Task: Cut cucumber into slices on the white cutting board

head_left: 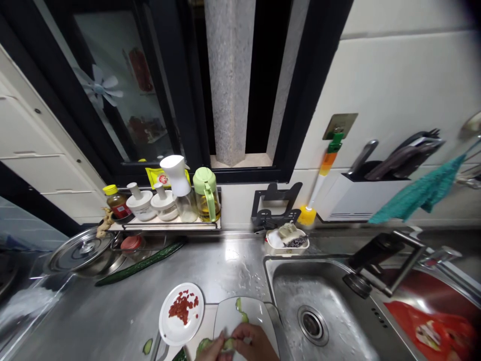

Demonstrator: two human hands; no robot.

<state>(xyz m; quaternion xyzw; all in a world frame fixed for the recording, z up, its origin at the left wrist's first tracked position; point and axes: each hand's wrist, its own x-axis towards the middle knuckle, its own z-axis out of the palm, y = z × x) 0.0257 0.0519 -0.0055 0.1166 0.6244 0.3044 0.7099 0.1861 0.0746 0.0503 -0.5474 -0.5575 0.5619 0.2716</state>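
Low in the head view, my left hand (213, 351) and my right hand (254, 342) meet over a white squarish plate (223, 313). Both sets of fingers pinch a thin, pale green cucumber slice (228, 344) between them. Another curled cucumber slice (241, 310) lies on the plate's far part, and more green shows beside my left hand. Left of the plate, a round white plate (164, 326) carries small dried red pieces that look like goji berries (183, 307). A cut cucumber end (148, 346) rests on the counter, and a dark green cucumber part (180, 355) is cropped by the lower edge.
A whole cucumber (141, 263) lies on the steel counter near a lidded pot (85, 249). Behind it stands a rack (173, 226) with seasoning jars and an oil jug (205, 195). The sink (323, 281) is at right, with a tray of sponges (287, 236) behind.
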